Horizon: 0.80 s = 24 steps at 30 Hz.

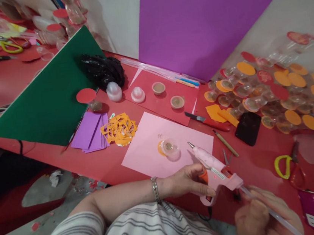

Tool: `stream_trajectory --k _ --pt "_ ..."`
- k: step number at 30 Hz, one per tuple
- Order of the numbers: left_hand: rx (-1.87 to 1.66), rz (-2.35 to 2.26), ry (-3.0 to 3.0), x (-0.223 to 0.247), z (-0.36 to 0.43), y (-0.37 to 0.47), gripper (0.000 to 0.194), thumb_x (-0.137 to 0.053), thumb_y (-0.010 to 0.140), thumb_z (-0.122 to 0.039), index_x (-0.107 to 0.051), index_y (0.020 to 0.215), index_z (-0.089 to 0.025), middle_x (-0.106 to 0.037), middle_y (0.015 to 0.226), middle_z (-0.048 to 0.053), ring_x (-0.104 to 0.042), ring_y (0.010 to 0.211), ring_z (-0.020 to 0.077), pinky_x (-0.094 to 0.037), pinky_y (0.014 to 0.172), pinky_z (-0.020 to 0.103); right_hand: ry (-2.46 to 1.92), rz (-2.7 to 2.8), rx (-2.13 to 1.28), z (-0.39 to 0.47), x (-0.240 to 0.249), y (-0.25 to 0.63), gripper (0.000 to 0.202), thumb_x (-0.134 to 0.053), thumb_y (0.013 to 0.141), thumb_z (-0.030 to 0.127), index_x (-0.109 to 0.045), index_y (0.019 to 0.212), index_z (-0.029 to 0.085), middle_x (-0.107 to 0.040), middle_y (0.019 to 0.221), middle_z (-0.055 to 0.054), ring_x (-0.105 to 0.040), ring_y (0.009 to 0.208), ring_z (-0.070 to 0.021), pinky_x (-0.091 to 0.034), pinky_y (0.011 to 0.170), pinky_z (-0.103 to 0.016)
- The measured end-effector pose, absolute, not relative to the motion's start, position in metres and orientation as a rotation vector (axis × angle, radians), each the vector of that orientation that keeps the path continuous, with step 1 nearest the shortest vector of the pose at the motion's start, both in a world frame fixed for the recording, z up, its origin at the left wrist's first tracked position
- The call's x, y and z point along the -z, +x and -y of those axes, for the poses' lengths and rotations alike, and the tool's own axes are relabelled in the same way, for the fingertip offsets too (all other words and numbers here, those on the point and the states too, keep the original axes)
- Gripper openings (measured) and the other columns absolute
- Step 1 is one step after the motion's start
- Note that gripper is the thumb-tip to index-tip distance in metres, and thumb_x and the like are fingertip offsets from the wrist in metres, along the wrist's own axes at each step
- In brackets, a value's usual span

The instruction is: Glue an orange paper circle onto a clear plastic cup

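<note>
Glue gun (pixel 212 164): pink, held above the table's (pixel 133 109) front edge, nozzle pointed toward the pink sheet (pixel 143 146). Its handle is gripped by the left hand (pixel 186 181), fingers closed around it; a metal-banded watch (pixel 154 189) is worn on that wrist.

Glue stick (pixel 281 218): clear, set into the rear of the gun, pinched between the fingers of the right hand (pixel 256 212), which is partly blurred.

Clear cup (pixel 174 150): laid on the pink sheet, near the nozzle but apart from it; an orange disc (pixel 160 148) is shown at its left side.

Beyond the sheet: two small cups with brownish contents, one farther (pixel 159 88), one nearer (pixel 177 102), set on a red sheet (pixel 171 115); two clear domes, of which one (pixel 138 94) is placed beside the other (pixel 114 92).

To the left: orange scraps (pixel 121 129), heaped beside purple cards (pixel 87 131); a green board (pixel 54 95), tilted; a black bag (pixel 105 70), crumpled.

To the right: a knife (pixel 217 124), red-handled; a black slab (pixel 248 129); yellow-and-red scissors (pixel 283 166); a pile of cups (pixel 254 101), mixed with orange and red discs.

At the rear: a purple board (pixel 199 20), leaned against the wall (pixel 116 19).
</note>
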<state>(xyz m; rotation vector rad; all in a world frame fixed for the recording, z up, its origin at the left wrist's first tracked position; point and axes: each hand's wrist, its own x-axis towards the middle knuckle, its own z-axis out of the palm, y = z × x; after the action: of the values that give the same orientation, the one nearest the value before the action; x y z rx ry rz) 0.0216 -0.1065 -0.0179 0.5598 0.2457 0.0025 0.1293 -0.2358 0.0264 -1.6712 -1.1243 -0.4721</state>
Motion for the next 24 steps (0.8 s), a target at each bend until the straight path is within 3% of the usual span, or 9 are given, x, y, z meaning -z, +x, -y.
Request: stream_trajectory --k 12,15,19,21,24 --pt "0.004 -0.206 0.503 0.024 0.109 0.023 0.068 -0.098 0.047 -0.045 -0.063 0.097 -0.015 -0.069 0.084 -0.002 -0.064 0.068 0.0104 -0.052 0.068 0.026 -1.720 1.046 0.506 0.240 -0.019 0.130 0.028 -0.061 0.094 0.040 -0.065 0.081 0.016 -0.062 0.070 -0.004 -0.065 0.065 -0.0198 -0.053 0.059 -0.034" --pt "-0.030 -0.190 0.481 0.027 0.111 0.024 0.067 -0.099 0.048 -0.043 -0.063 0.098 -0.015 -0.070 0.082 -0.001 -0.066 0.069 0.0102 -0.053 0.069 0.024 -1.668 1.056 0.469 0.235 -0.020 0.126 0.028 -0.068 0.090 0.042 -0.067 0.093 0.014 -0.063 0.074 -0.004 -0.066 0.065 -0.0195 -0.052 0.057 -0.031" --pt "-0.041 -0.173 0.474 0.030 0.114 0.024 0.069 -0.098 0.049 -0.045 -0.063 0.099 -0.014 -0.070 0.076 -0.002 -0.067 0.063 0.0116 -0.054 0.066 0.026 -1.727 1.040 0.220 0.234 -0.020 0.120 0.050 -0.067 0.088 0.056 -0.065 0.112 0.012 -0.067 0.084 -0.008 -0.066 0.071 -0.0204 -0.052 0.059 -0.030" --pt "-0.030 -0.182 0.478 0.030 0.116 0.023 0.069 -0.098 0.047 -0.046 -0.064 0.098 -0.014 -0.070 0.075 -0.002 -0.067 0.063 0.0120 -0.054 0.066 0.026 -1.830 1.064 0.079 0.238 -0.017 0.119 0.050 -0.063 0.088 0.061 -0.067 0.106 0.014 -0.067 0.086 -0.009 -0.066 0.074 -0.0212 -0.053 0.060 -0.030" --pt "0.002 -0.197 0.491 0.028 0.118 0.022 0.068 -0.099 0.043 -0.047 -0.066 0.093 -0.014 -0.070 0.077 -0.002 -0.067 0.066 0.0122 -0.054 0.067 0.027 -1.951 1.134 -0.122 0.248 -0.009 0.122 0.048 -0.062 0.086 0.066 -0.067 0.084 0.019 -0.066 0.072 -0.005 -0.063 0.064 -0.0209 -0.052 0.054 -0.029"
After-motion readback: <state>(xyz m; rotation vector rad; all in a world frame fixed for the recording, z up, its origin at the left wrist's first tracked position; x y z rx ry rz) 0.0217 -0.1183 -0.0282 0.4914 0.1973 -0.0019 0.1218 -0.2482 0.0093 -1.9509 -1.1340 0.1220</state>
